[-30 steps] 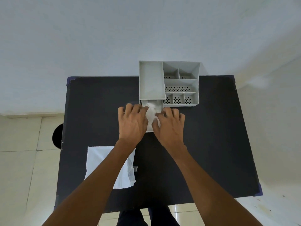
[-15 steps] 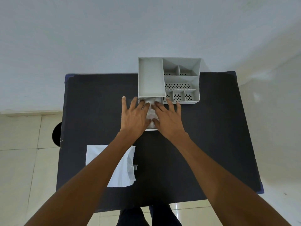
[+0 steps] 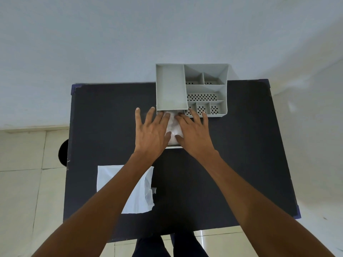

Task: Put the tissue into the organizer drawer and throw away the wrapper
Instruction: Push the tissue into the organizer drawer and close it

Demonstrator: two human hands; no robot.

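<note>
At the far edge of the black table (image 3: 241, 164), hard against the pale wall, stands the grey desk organizer (image 3: 191, 89), its pulled-out drawer (image 3: 173, 146) reaching toward the person — the tabletop to the right and left of it lies bare. In the drawer sits the white tissue (image 3: 173, 125), with the left hand (image 3: 151, 134) and right hand (image 3: 194, 135) spread flat, fingers splayed, pressing on it from either side. The white wrapper (image 3: 141, 197) lies flat near the table's near-left edge, partly under the left forearm — the organizer's top compartments show nothing inside.
</note>
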